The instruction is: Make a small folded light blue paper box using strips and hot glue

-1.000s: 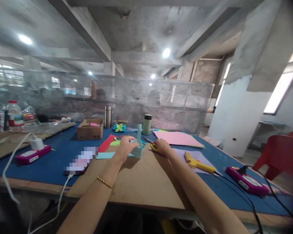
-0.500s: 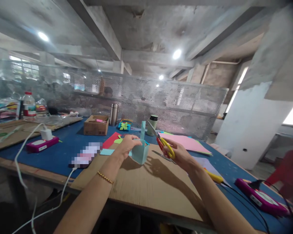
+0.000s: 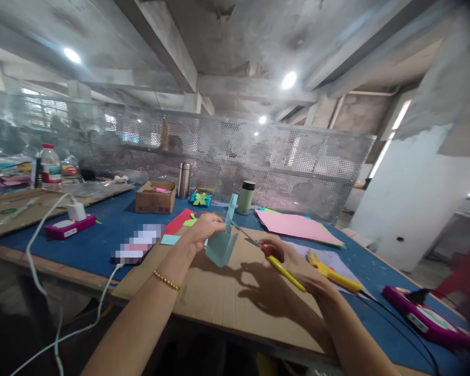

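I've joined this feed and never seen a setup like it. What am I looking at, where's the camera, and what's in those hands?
There is no machine: a person works with two bare hands. The one camera sits on their head, looking forward and down, so both forearms reach in from below. The left hand holds a light blue paper box over a cardboard sheet on the blue table. The right hand grips yellow-handled scissors, blades pointing at the box. Nearby lie a yellow glue gun, pink paper and a cardboard box.
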`<state>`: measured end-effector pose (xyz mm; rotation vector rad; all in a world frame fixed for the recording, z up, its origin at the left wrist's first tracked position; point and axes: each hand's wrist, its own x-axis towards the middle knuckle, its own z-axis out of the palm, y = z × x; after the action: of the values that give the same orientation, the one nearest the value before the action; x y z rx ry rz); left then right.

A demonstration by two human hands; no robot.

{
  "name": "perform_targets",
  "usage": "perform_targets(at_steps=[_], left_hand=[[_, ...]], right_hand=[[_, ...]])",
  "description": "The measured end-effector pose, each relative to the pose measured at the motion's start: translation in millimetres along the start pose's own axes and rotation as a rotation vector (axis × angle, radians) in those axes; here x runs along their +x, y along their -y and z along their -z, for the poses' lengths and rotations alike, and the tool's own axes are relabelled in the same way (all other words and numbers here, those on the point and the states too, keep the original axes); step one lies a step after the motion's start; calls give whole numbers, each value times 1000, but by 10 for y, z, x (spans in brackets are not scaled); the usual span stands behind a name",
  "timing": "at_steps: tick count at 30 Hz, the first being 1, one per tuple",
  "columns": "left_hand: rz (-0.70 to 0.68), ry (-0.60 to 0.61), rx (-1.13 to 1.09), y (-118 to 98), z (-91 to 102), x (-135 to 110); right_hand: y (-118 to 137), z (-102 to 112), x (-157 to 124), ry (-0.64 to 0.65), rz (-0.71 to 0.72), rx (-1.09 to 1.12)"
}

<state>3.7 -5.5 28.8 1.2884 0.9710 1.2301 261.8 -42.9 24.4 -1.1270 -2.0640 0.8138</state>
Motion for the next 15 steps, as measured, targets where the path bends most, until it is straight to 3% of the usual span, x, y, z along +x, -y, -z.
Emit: perform_targets(at_steps=[4, 10, 15], left_hand=[[24, 46, 1, -1, -11, -12], [-27, -96, 59, -42, -2, -38], [-4, -10, 118, -22, -33, -56]], right_hand=[[30, 2, -13, -19, 3, -63], [27, 103, -68, -41, -9, -130], [38, 91, -57, -52, 23, -198]])
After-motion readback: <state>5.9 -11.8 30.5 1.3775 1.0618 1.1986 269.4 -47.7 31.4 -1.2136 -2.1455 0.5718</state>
